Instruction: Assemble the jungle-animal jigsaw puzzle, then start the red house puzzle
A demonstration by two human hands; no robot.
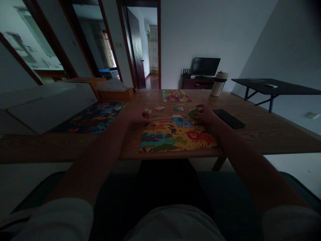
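A partly assembled jigsaw puzzle (pixel 179 135) with a yellow animal scene, a red lion and a hippo lies at the table's near edge. My right hand (pixel 207 114) is at its upper right, closed on a green puzzle piece (pixel 193 113) between thumb and fingers. By the upper left corner, my left hand (pixel 139 116) rests low, its fingers loosely curled and apart with nothing visible in them. Loose puzzle pieces (pixel 159 108) lie beyond the puzzle, one of them a bluish piece (pixel 179 108) between my hands. Dim light hides the fine detail of the fingers.
A dark-blue picture puzzle (pixel 96 117) lies left, beside a white box (pixel 50 103). A pink and green picture sheet (pixel 175 96) is at the far side. Right of my hand are a black phone-like slab (pixel 228 118) and a beige tumbler (pixel 219 84).
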